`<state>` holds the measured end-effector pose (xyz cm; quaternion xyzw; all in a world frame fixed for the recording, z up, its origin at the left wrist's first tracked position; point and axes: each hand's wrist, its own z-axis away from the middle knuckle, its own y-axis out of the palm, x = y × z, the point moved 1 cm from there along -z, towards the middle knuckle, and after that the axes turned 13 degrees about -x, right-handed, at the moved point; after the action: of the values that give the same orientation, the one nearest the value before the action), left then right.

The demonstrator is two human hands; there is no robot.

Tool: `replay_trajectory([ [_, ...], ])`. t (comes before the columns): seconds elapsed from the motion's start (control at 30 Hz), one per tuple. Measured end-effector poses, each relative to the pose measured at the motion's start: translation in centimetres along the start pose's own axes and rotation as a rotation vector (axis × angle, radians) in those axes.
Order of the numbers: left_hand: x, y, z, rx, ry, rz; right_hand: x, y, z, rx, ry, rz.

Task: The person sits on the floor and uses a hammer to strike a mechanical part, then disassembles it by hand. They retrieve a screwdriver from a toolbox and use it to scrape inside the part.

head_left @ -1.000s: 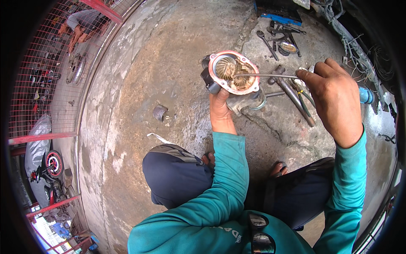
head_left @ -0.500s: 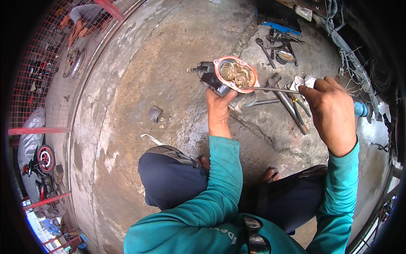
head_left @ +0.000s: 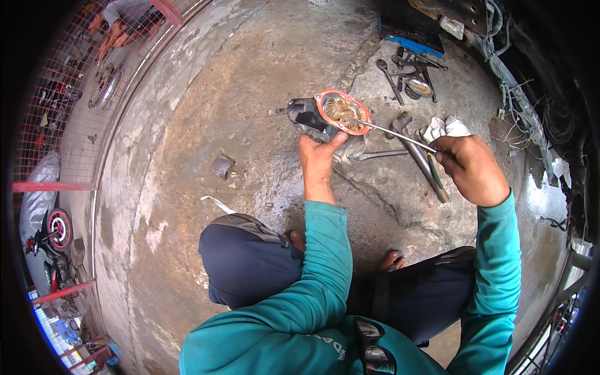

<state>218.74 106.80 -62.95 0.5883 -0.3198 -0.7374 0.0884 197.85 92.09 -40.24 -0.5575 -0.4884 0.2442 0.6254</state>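
Note:
My left hand (head_left: 317,159) grips a dark metal gear housing (head_left: 306,115) from below, thumb against its side, and holds it above the floor. The open face has an orange-red rim (head_left: 320,103), and brown grease coats the gears (head_left: 340,109) inside. Closed fingers of my right hand (head_left: 472,165) hold a thin metal rod (head_left: 400,136). It slants up to the left over the rim, its far end among the greasy gears; the other end is hidden in my hand.
On the floor beyond lie a hammer (head_left: 425,165), white cloth (head_left: 447,127), a wrench (head_left: 382,154), a ratchet (head_left: 389,80) and several other tools by a blue-edged case (head_left: 412,45). Cables (head_left: 509,75) run along the right. Behind red mesh (head_left: 56,125) at left, another person's hands (head_left: 112,39) show.
My right hand has turned and shifted slightly left, so the rod slopes more steeply and its end sits further into the gears. The housing has moved a little left and down in view.

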Motion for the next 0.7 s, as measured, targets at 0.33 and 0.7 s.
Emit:
replay_trajectory([
  [0.33, 0.1, -0.4, -0.3, 0.074, -0.035, -0.199, -8.7, 3.1, 0.2, 0.572, 0.624, -0.677],
  [0.7, 1.0, 0.2, -0.3, 0.207, 0.290, -1.535, -14.7, 4.5, 2.6, 0.464, 0.600, -0.291],
])
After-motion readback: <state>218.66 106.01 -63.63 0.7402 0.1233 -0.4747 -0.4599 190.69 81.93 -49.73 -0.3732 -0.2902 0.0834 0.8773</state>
